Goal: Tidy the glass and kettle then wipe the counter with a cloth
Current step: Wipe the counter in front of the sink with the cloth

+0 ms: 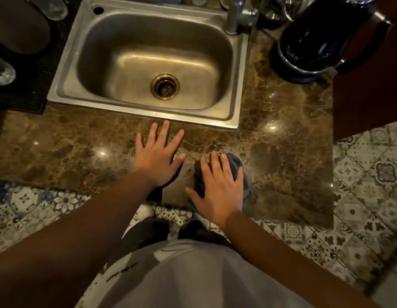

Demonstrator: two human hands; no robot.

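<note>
My right hand (217,187) presses flat on a dark grey cloth (236,162) bunched on the brown marble counter (288,138), near its front edge. My left hand (158,155) lies flat on the counter beside it, fingers spread, holding nothing, just in front of the sink's rim. The black kettle (313,41) stands on its base at the back right of the counter, its handle pointing right. Upturned glasses (53,7) rest on a black mat at the far left.
A steel sink (146,107) with a brass drain fills the middle, its tap (234,15) at the back right. A black drying mat (35,85) lies left of the sink. A dark wooden panel (366,85) stands right of the counter. Patterned floor tiles (362,174) lie below.
</note>
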